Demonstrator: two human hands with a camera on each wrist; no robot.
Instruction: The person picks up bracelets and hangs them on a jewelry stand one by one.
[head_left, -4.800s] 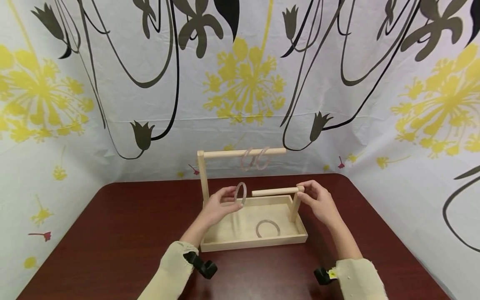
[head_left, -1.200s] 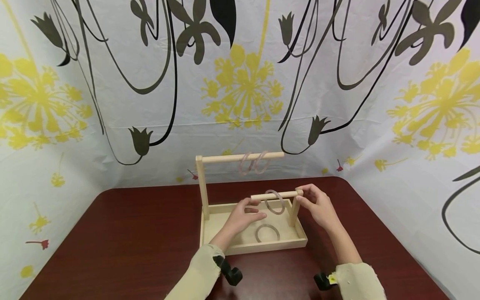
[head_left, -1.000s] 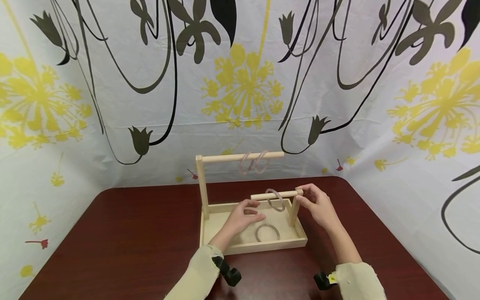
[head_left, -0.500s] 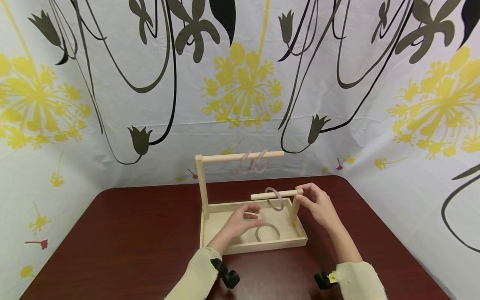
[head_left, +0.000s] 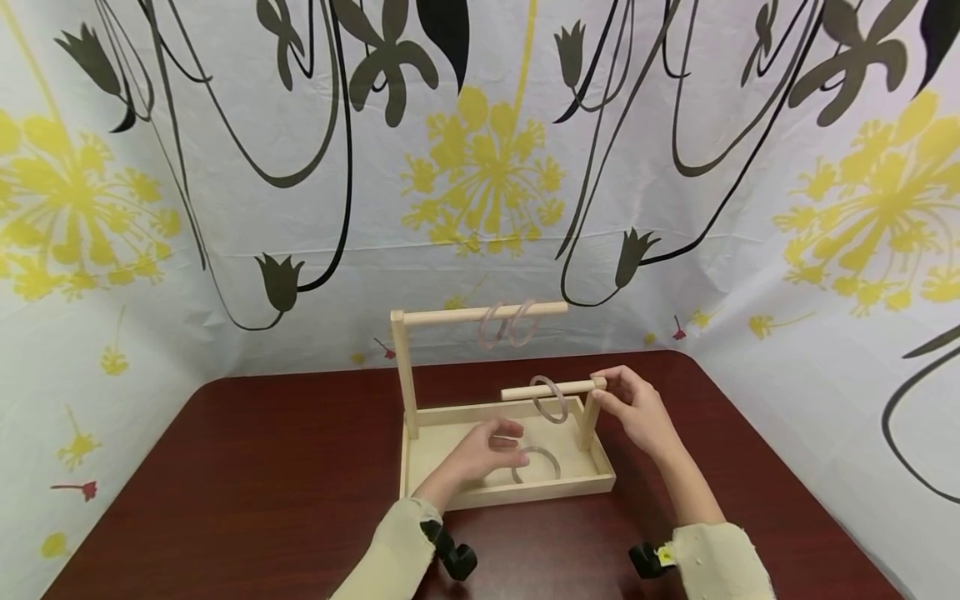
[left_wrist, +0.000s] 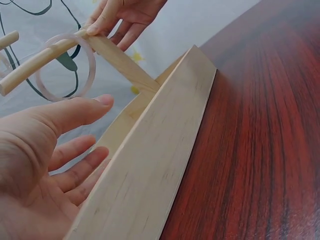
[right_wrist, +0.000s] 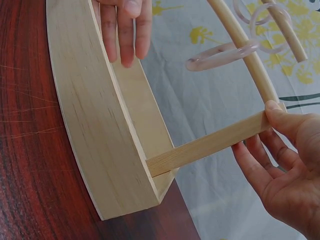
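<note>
My left hand (head_left: 483, 454) hovers over the wooden tray (head_left: 510, 497) of a jewelry stand, fingers loosely curved and holding nothing. Its thumb tip is by a translucent bangle (head_left: 551, 458) inside the tray; whether they touch, I cannot tell. The right hand (head_left: 637, 412) grips the top of the stand's short post (head_left: 589, 421), thumb on one side and fingertips on the other, as the right wrist view also shows. From the lower bar (head_left: 517, 393) hangs one bangle (right_wrist: 220, 56). Two pinkish bangles (head_left: 522, 325) hang on the taller bar (head_left: 450, 317) behind.
The stand sits on a dark red-brown table (head_left: 300, 450), near its middle. A tall post (head_left: 405, 375) rises at the tray's left end. Patterned cloth (head_left: 247, 192) surrounds the back and sides. Black wrist cameras (head_left: 453, 557) are strapped at both sleeves.
The bangle once pinched by my left hand now hangs on the lower bar. Since then, the emptied left hand has dropped from that bar towards the tray's bangle. My right hand stays put.
</note>
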